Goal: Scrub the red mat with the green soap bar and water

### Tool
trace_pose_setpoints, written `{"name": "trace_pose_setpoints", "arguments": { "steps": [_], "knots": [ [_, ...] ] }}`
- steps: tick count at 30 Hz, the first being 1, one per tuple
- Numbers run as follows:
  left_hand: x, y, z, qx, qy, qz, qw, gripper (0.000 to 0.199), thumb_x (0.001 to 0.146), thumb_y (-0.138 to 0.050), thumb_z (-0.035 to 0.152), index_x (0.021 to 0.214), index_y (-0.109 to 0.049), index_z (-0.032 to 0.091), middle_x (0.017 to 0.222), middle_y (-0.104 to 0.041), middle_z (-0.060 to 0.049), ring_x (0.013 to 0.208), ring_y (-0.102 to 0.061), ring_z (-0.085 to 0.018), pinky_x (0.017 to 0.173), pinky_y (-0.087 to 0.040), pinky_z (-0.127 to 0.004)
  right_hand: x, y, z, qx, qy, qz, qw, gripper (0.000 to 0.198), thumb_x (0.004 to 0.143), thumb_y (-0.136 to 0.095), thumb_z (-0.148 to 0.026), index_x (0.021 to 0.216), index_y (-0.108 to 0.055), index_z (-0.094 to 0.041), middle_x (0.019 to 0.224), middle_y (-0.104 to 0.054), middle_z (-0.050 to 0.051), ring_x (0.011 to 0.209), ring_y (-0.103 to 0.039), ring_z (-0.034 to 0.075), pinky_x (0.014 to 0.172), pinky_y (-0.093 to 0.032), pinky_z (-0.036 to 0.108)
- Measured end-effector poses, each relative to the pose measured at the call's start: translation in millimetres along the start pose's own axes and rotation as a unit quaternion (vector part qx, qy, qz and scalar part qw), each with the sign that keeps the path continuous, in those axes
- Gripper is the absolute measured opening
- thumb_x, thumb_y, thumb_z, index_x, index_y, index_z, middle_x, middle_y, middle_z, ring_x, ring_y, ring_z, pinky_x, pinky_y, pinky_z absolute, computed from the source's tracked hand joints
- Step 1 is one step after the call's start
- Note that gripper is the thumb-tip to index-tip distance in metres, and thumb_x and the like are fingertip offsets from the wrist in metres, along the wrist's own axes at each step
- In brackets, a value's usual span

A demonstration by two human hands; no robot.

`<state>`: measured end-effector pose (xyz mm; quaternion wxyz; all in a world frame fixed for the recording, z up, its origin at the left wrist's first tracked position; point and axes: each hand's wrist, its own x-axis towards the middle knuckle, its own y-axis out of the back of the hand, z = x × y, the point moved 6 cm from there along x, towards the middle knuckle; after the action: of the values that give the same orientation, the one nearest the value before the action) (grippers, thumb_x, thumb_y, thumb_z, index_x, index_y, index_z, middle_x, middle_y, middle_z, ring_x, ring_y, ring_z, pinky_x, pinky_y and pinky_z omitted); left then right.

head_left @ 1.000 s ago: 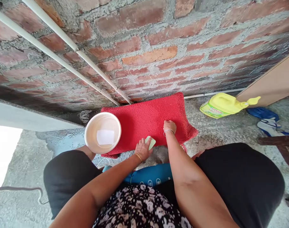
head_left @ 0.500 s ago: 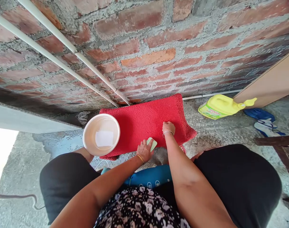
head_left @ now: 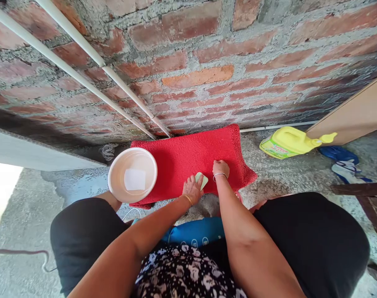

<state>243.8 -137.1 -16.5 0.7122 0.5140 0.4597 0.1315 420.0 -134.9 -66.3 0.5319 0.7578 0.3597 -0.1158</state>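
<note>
Holds a pale green bar (head_left: 201,180) under the left hand (head_left: 193,189), just below and right of the frame's centre, with fingers laid over it against the red cloth (head_left: 182,155). Rests the right hand (head_left: 221,168) on the same cloth, slightly farther right in the frame, curled into a fist; cannot tell whether with any fabric pinched inside. Has the cloth spread across the middle of the frame, close to the foot of the brick wall (head_left: 197,76), with a corner jutting out at its right end. Has a pale basin (head_left: 116,171) left of centre, overlapping the cloth's left end in view, with a white rectangular patch inside; cannot tell whether sheet or reflection. Shows a yellow jug (head_left: 289,140) on the concrete floor (head_left: 24,211) at centre right, well apart from both hands.
</note>
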Motion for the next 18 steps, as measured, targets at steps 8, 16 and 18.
{"name": "trace_pose_setpoints", "arguments": {
  "steps": [8,16,18],
  "knots": [
    [-8.5,2.2,-5.5,-0.01,0.0,0.012,1.0,0.068,0.082,-0.047,0.049,0.144,-0.024,0.031,0.119,-0.042,-0.011,0.105,-0.045,-0.026,0.084,-0.041,-0.038,-6.1,8.1,-1.1,0.027,-0.034,0.025,0.999,0.033,0.083,-0.044,-0.035,0.095,-0.071,-0.019,0.085,-0.069,0.012,0.082,-0.064,0.023,0.068,-0.046,0.03],
    [35.8,24.8,14.7,-0.002,0.016,0.03,0.999,0.07,0.081,-0.05,0.043,0.144,-0.024,0.029,0.124,-0.041,-0.013,0.108,-0.043,-0.027,0.085,-0.04,-0.038,-6.8,8.8,-1.7,0.032,-0.023,0.026,0.999,0.033,0.083,-0.045,-0.036,0.096,-0.07,-0.018,0.094,-0.069,0.014,0.088,-0.063,0.024,0.072,-0.045,0.03],
    [11.0,3.1,13.6,0.008,-0.013,0.014,1.0,0.072,0.081,-0.052,0.043,0.145,-0.022,0.031,0.122,-0.042,-0.013,0.107,-0.044,-0.027,0.085,-0.04,-0.039,-6.4,7.7,-1.6,0.034,-0.026,0.023,0.999,0.034,0.084,-0.044,-0.035,0.096,-0.07,-0.017,0.091,-0.069,0.014,0.086,-0.063,0.024,0.073,-0.045,0.031]
  ]
}}
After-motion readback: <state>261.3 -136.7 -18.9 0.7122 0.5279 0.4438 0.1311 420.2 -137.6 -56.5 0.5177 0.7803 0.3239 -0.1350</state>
